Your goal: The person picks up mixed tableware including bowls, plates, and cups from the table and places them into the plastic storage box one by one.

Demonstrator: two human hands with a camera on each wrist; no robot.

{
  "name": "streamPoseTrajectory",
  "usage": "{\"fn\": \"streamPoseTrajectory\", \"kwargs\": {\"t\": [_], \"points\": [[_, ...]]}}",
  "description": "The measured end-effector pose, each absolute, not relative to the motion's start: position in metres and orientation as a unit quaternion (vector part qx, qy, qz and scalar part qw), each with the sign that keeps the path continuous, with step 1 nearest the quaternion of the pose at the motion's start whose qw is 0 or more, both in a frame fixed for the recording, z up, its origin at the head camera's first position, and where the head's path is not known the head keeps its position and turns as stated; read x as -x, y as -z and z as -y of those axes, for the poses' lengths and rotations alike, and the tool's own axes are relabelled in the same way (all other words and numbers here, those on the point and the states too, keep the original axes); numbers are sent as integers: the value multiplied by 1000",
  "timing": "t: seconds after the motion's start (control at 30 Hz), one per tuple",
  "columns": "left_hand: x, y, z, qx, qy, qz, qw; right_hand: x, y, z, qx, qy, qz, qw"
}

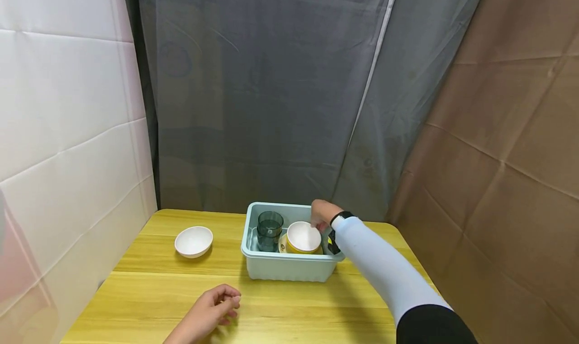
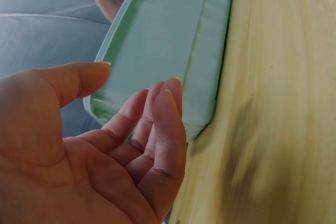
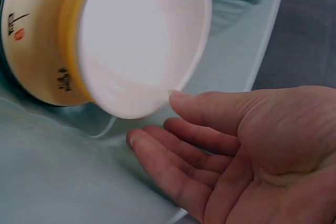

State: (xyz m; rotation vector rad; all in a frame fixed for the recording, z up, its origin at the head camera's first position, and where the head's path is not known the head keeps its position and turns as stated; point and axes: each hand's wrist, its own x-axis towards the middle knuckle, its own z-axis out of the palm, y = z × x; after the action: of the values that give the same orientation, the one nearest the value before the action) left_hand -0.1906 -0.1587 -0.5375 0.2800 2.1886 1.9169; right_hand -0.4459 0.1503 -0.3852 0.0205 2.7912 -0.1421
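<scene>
My right hand [image 1: 322,213] reaches over the right side of a light green plastic basin [image 1: 289,269]. Inside it a white bowl [image 1: 304,236] with a yellow outside sits on a cream plate [image 3: 39,66] with dark lettering. In the right wrist view my thumb [image 3: 210,109] is at the bowl's rim; whether it touches cannot be told. The other fingers are spread beneath, apart from the bowl. My left hand [image 1: 211,309] hovers over the table in front of the basin, fingers loosely bent, holding nothing.
Dark, see-through glasses [image 1: 269,229] stand stacked at the basin's left. Another white bowl [image 1: 193,242] rests on the yellow wooden table [image 1: 149,289], left of the basin. A grey curtain [image 1: 271,93] hangs behind, with white cloth [image 1: 68,108] and brown cloth [image 1: 506,173] at the sides.
</scene>
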Motion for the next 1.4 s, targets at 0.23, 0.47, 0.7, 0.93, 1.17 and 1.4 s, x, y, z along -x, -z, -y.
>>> {"fn": "streamPoseTrajectory", "kwargs": {"t": [0.23, 0.47, 0.7, 0.93, 1.17, 1.4], "points": [[188, 531, 158, -101, -657, -739, 108, 430, 363, -177, 107, 113, -979, 134], [188, 525, 156, -109, -648, -748, 92, 367, 349, -212, 165, 263, -949, 58], [192, 516, 157, -112, -636, -759, 84, 304, 364, -243, 136, 373, -918, -8], [196, 506, 160, -108, -628, -766, 83, 267, 384, -262, 136, 440, -887, -36], [199, 500, 160, -108, -625, -768, 87, 243, 419, -273, 86, 500, -861, -20], [200, 500, 161, -103, -621, -772, 90, 230, 465, -267, 73, 562, -824, 22]]}}
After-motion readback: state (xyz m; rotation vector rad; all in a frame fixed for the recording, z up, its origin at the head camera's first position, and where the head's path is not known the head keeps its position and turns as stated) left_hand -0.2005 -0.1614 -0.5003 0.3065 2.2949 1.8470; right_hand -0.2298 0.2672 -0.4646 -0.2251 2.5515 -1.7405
